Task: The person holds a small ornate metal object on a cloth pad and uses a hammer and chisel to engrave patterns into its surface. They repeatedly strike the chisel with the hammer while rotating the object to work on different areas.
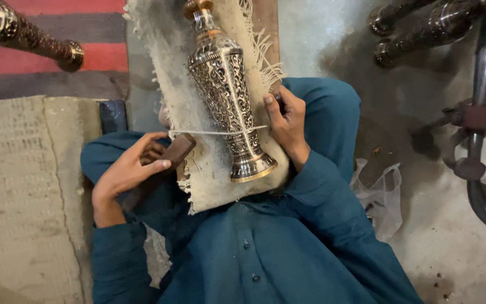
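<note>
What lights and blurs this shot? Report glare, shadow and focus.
Head view: soft overhead light; bright glare on the engraved metal vase; deep shadow on the floor top right; left hand and right hand fairly sharp; corners slightly soft, wide-angle stretched.

An ornate engraved metal vase lies on a frayed cream cloth, flared base near, neck pointing far. A taut pale cord crosses its lower body, tied at left to a brown wooden handle.
</note>
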